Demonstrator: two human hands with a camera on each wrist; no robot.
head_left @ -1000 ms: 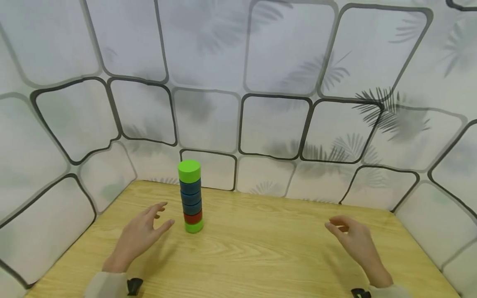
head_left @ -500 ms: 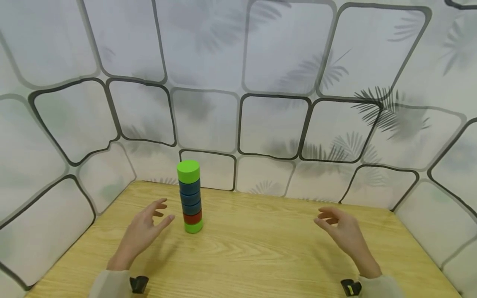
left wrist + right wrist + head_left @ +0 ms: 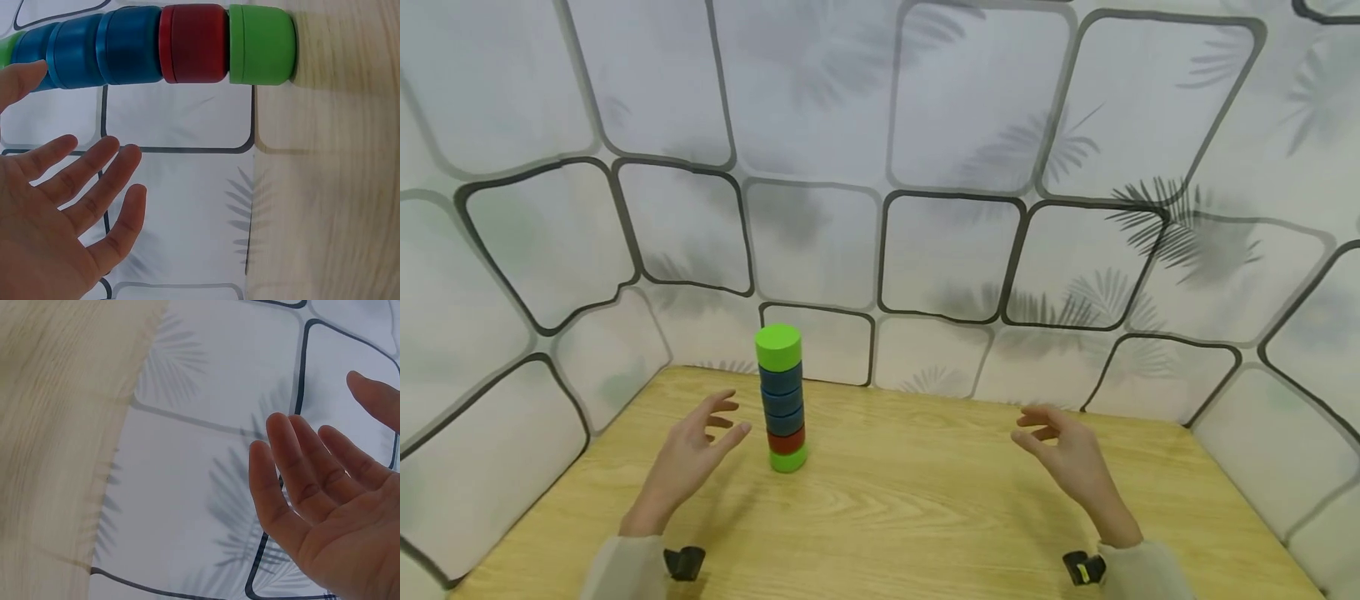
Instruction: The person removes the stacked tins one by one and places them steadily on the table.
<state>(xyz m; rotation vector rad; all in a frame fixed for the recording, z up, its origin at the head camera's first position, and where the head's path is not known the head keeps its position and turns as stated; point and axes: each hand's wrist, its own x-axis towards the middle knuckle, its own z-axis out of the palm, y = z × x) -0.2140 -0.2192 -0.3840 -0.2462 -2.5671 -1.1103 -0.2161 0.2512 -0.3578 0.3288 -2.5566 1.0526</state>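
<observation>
A tower of round blocks [image 3: 783, 402] stands upright on the table: a green block [image 3: 262, 45] at the bottom, a red block [image 3: 195, 44] above it, several blue blocks [image 3: 131, 44], then a taller-looking green block [image 3: 778, 348] on top. Just left of the tower hovers my left hand [image 3: 688, 454], fingers spread and slightly bent, apart from the blocks in the head view. My right hand [image 3: 1067, 458] is over the table's right half, fingers loosely bent, holding nothing. In the right wrist view its palm and fingers [image 3: 306, 481] show with no object near them.
The wooden table [image 3: 880, 517] meets a pale wall covering [image 3: 955, 258] with dark rounded outlines and leaf prints at its back and sides. A dark band with a small black piece [image 3: 685, 563] sits at the left wrist, and a similar black piece [image 3: 1084, 568] at the right.
My right hand has moved left and a little farther from me over the table. My left hand has risen slightly in the view. The tower stays in place.
</observation>
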